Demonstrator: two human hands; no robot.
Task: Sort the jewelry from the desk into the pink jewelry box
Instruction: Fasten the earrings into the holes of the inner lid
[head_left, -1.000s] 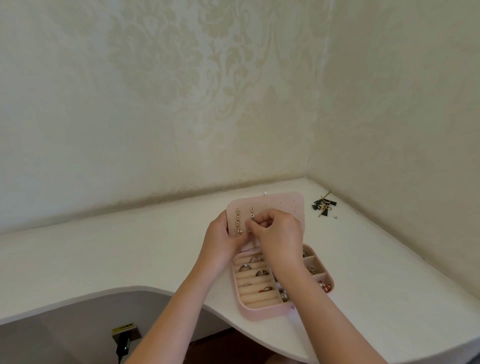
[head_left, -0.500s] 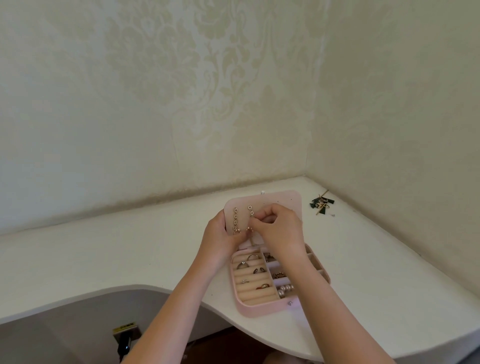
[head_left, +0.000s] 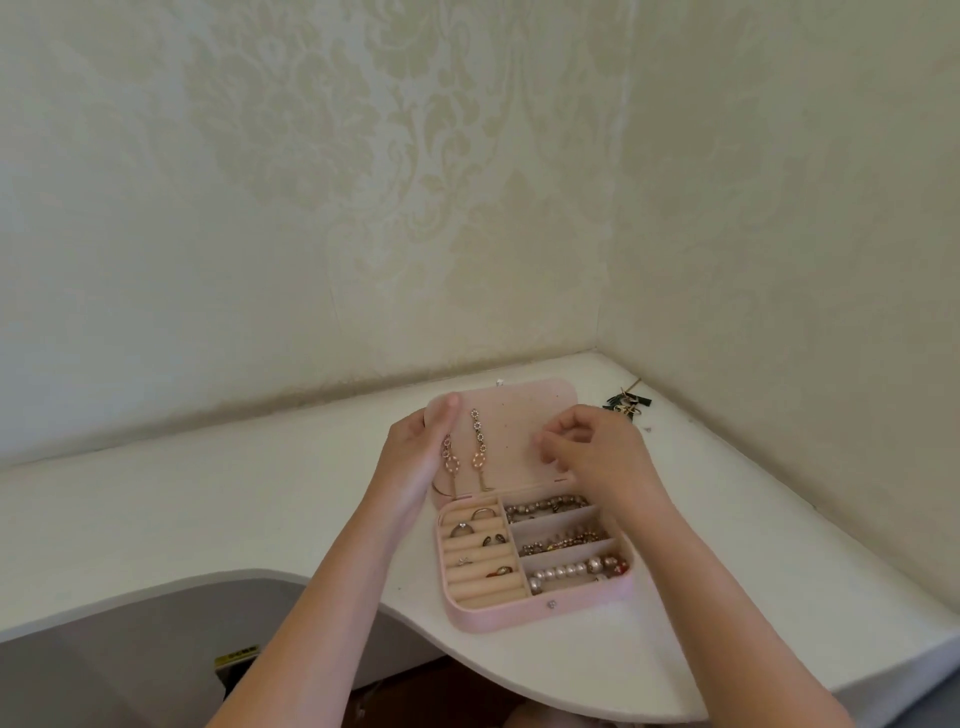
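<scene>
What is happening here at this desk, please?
A person is sorting jewelry into an open pink box on the desk. The left hand holds the lid, where two long earrings hang. The right hand hovers before the lid, seemingly empty. Rings and bracelets lie inside; tasselled pieces lie in the desk's corner.
</scene>
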